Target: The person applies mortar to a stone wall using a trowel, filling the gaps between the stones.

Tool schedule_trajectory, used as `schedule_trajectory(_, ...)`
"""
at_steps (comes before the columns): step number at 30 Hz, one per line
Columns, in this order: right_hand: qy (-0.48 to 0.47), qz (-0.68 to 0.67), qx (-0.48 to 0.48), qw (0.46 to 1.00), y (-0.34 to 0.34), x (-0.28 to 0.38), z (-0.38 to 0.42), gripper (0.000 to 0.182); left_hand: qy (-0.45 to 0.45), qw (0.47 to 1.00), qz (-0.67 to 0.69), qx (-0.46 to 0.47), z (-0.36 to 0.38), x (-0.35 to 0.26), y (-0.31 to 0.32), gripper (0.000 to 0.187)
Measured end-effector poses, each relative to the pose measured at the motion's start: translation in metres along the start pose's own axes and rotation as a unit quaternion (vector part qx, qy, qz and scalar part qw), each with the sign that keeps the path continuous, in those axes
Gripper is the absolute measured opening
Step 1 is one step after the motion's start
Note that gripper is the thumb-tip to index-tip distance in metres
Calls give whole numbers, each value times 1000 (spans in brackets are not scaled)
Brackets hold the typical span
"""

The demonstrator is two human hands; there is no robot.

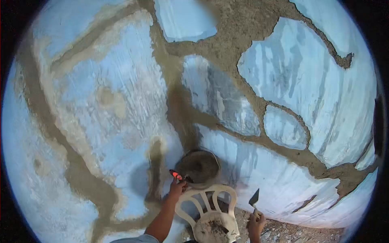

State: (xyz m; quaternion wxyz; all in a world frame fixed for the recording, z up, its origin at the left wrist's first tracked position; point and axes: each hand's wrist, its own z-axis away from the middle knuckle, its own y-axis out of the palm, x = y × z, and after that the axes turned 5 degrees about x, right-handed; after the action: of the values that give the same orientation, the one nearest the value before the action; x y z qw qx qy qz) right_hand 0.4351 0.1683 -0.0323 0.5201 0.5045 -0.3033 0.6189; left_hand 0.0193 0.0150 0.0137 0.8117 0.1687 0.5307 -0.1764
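My left hand [178, 187] is closed round the red and black handle of a tool [176, 175], at the left rim of a round dark basin [198, 167] with grey-brown material in it. The far end of that tool is hard to make out. In my right hand [256, 223], at the lower right, is the handle of a small pointed trowel [254, 197], its blade tilted up in front of the wall. Between my hands stands a dirty white plastic chair [216, 227], its backrest just below the basin.
Blue painted walls [121, 81] meet in a corner behind the basin. Brown mortar-like bands [81, 174] and rough patches [243, 20] run across them. Rubble [283, 231] lies on the ground at the lower right, along the foot of the wall.
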Motion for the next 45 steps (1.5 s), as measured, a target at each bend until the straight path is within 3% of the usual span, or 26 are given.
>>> schedule_trajectory(1,13,39,-9,999,-1,10,4,26,-7,1000,6,2,-7,13,-6,84)
schedule_trajectory(3,-1,-20,26,999,2,-6,-8,36,14,1000,-11,0,0,6,-2,77)
schedule_trajectory(4,-31,60,69,995,-5,-35,-28,36,30,999,-18,10,-2,8,-5,72)
schedule_trajectory(6,-54,18,174,983,23,25,1,29,38,999,-8,15,5,5,-1,61)
schedule_trajectory(8,-166,102,244,950,44,22,-15,27,34,999,-14,22,3,2,-1,60)
schedule_trajectory(10,-220,258,213,916,70,38,-23,26,22,998,-24,48,20,-10,3,67)
schedule_trajectory(15,-262,439,243,824,156,140,-41,30,4,995,15,96,-4,-1,-9,79)
schedule_trajectory(16,-316,486,230,781,175,145,-59,29,6,994,12,105,-4,-1,-12,80)
schedule_trajectory(17,-453,475,207,726,195,145,-87,27,18,994,21,110,-4,-1,-13,82)
schedule_trajectory(18,-381,541,233,713,217,173,-89,26,29,993,30,115,-3,0,-14,83)
schedule_trajectory(22,-346,755,272,486,302,196,-139,30,26,989,66,131,-6,5,-14,98)
schedule_trajectory(28,-363,820,319,306,392,188,-153,28,35,987,48,153,-13,9,-17,99)
schedule_trajectory(31,-381,815,335,280,409,182,-159,19,26,983,49,173,-6,0,-18,102)
schedule_trajectory(34,-286,849,327,300,426,174,-171,20,1,986,60,157,-8,3,-18,104)
schedule_trajectory(37,-293,863,325,253,427,164,-178,25,28,979,90,182,-16,18,-20,106)
schedule_trajectory(40,-316,837,381,232,423,160,-188,22,12,980,63,186,-25,23,-22,106)
schedule_trajectory(43,-306,808,433,256,415,132,-245,24,21,981,72,181,-13,10,-19,106)
schedule_trajectory(45,-189,789,447,377,399,162,-223,26,26,981,69,178,-9,8,-19,105)
